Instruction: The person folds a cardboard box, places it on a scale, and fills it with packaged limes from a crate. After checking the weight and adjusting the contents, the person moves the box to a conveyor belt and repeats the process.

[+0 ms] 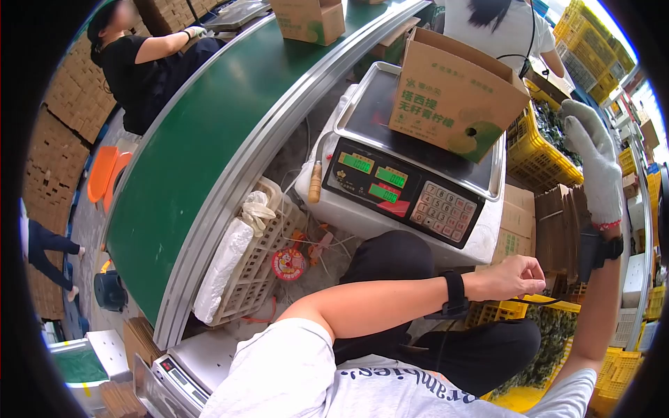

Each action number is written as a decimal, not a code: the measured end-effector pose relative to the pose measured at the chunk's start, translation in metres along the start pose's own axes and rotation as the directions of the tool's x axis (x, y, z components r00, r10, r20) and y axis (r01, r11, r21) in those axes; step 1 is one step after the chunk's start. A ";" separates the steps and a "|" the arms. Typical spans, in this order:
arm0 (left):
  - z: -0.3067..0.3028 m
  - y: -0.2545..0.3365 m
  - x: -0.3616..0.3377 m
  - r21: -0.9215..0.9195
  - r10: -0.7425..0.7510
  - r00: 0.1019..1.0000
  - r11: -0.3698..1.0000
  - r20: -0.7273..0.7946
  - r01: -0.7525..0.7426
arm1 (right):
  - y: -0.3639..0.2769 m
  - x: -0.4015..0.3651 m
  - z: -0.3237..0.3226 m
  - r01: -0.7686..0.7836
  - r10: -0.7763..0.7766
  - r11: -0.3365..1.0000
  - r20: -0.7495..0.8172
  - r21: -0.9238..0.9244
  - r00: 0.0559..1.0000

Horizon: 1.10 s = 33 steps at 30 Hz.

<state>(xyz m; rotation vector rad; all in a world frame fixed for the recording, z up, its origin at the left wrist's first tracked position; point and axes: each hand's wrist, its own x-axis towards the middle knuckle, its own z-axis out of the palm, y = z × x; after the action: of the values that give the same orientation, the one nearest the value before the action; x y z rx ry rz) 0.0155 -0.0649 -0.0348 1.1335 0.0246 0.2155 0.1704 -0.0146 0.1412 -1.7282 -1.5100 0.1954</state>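
Note:
My left hand (512, 277), bare, reaches across my body to the right with its fingers curled together. A thin black cord (533, 301) passes just below the fingertips; what they hold, if anything, I cannot tell. My right hand (592, 157) is raised at the far right in a white knit glove, fingers stretched upward and apparently holding nothing. Black bands with small devices circle both wrists. In front of me, an open cardboard carton (446, 104) with green print stands on the metal pan of a digital scale (404, 188), whose green displays are lit.
A green conveyor belt (188, 153) with a metal rail runs along the left, carrying another carton (310, 21). Beside it sits a cream plastic basket (254, 279). Yellow crates (547, 150) of dark green produce and flattened cardboard (557, 223) lie right. Other people work nearby.

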 end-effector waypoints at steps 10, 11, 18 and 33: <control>-0.001 0.011 -0.006 0.071 -0.018 1.000 0.997 -0.014 0.019 | 0.053 -0.048 -0.024 -0.337 0.334 0.917 0.055 0.211 0.941; 0.000 0.016 -0.007 0.078 -0.004 1.000 0.997 -0.020 0.005 | 0.056 -0.051 -0.023 -0.340 0.336 0.917 0.052 0.210 0.940; -0.073 0.171 -0.078 0.697 0.576 0.779 0.664 -0.246 -0.271 | 0.038 -0.027 0.022 -0.083 0.078 0.979 0.034 0.189 0.996; -0.231 0.184 -0.050 0.749 0.738 0.618 0.565 -0.272 -0.345 | 0.037 0.017 0.126 0.383 -0.384 0.920 0.004 0.080 0.923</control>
<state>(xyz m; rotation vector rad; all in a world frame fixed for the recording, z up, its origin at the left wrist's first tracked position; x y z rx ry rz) -0.0921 0.2076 0.0277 1.7093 0.2818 1.2423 0.1290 0.0610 0.0411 -1.3389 -1.7968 0.0653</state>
